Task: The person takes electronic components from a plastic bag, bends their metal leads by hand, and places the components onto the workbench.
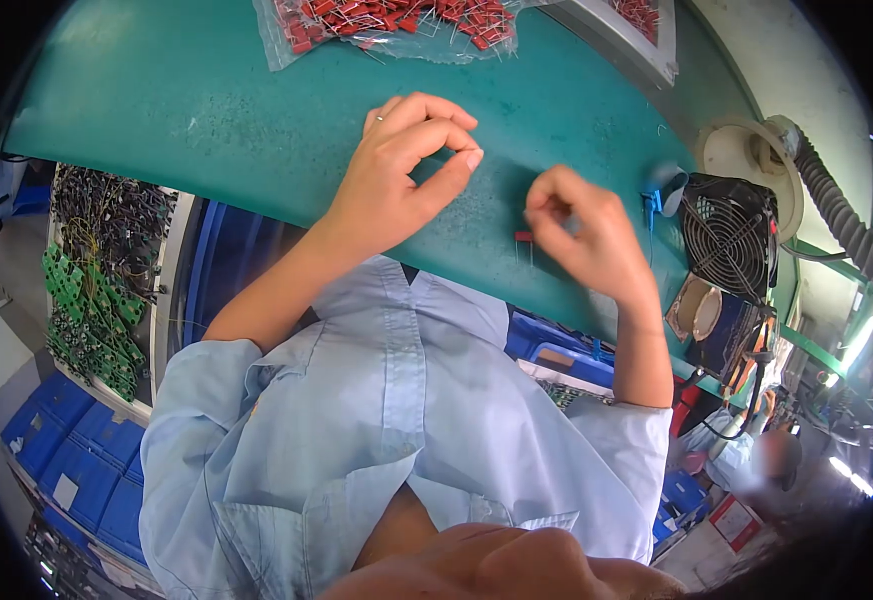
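Observation:
My left hand [402, 165] is over the green mat, thumb and index fingertip pressed together in a pinch. Whatever sits between those fingertips, if anything, is too small to make out. A ring shows on one of its fingers. To the right, my right hand [585, 230] is curled, thumb and fingers closed together and slightly blurred. A small red component with two thin wire leads [524, 237] shows right beside its thumb; I cannot tell whether the hand touches it. A clear plastic bag of red components [397, 22] lies at the far edge of the view.
The green mat [227, 110] covers the bench. A black fan [729, 238], a blue clip-like item [651, 205] and a ribbed hose [837, 195] stand at the right. Green circuit boards [97, 320] fill a tray on the left, above blue bins [82, 455].

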